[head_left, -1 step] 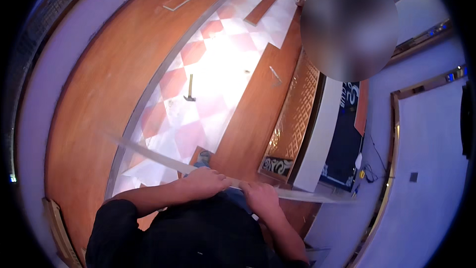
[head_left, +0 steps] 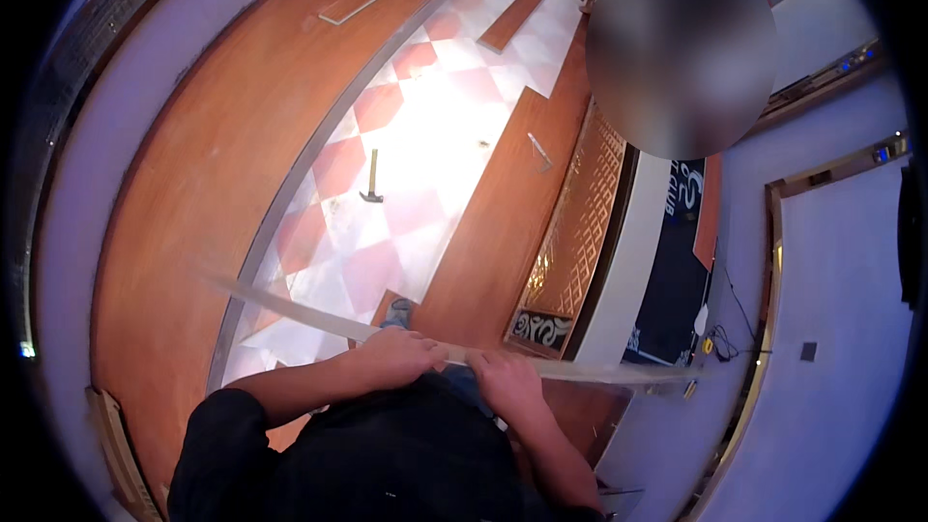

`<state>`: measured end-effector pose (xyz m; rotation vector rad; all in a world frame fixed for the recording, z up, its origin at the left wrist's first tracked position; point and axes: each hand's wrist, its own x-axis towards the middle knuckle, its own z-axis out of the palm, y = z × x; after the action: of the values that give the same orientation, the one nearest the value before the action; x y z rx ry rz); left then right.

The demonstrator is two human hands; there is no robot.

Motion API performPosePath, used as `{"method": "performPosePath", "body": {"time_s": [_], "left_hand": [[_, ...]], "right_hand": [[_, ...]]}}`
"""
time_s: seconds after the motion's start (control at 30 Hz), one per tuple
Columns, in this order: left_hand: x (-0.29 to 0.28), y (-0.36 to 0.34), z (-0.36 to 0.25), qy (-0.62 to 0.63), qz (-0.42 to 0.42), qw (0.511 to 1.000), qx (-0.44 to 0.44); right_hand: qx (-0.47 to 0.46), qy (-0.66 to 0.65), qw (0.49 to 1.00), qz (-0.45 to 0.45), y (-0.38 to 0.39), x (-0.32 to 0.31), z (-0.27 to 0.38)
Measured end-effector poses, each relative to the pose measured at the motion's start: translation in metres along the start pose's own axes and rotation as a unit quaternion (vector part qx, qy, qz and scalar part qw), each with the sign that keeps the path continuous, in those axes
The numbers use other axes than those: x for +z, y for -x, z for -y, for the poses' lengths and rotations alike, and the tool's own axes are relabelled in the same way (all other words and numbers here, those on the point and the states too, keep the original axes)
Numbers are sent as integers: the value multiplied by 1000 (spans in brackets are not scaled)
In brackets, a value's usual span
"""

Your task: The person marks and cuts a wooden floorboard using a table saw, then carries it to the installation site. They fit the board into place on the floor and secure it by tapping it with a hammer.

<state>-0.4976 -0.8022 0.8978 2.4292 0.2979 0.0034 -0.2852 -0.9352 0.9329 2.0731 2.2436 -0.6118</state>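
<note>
A long, thin, pale strip (head_left: 300, 309) crosses in front of my body, its ends blurred and reaching out to both sides. My left hand (head_left: 398, 353) is closed over its middle from above. Close beside it, my right hand (head_left: 507, 382) grips the same strip, the two hands almost touching. Whether this is a plank seen on edge or a narrow trim piece I cannot tell. Beneath the strip shows a grey shoe (head_left: 398, 310) near the edge of a wood-coloured board.
A claw hammer (head_left: 373, 174) lies on the tiled floor (head_left: 372, 275). Brown boards (head_left: 474, 242) run along the right, with a slim white tool (head_left: 538, 148) on them. Farther off is a loose plank (head_left: 512, 17). A lattice panel (head_left: 580, 222) and a cable (head_left: 720, 340) are at right.
The strip has tilted slightly: its right end is a little higher and its left end a little lower. Both hands keep their hold.
</note>
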Motion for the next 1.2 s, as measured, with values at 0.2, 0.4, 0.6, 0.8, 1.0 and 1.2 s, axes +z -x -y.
{"method": "performPosePath", "body": {"time_s": [0.2,0.4,0.6,0.8,1.0,1.2], "left_hand": [[-23,-86,113,-11,-162,951,-262],[-64,-160,164,-62,-286,873,-390],[-83,-199,177,-58,-298,792,-529],[-72,-227,223,-16,-346,741,-576],[-87,-278,267,67,-312,701,-638],[-109,-335,274,41,-344,657,-670]], "right_hand": [[-78,-145,943,-289,-128,-76,-120],[62,-207,976,3,-227,-4,-335],[55,-251,909,327,-271,48,-433],[72,-198,921,329,-351,36,-485],[53,-142,948,281,-417,-19,-544],[51,-227,908,349,-500,-117,-580]]}}
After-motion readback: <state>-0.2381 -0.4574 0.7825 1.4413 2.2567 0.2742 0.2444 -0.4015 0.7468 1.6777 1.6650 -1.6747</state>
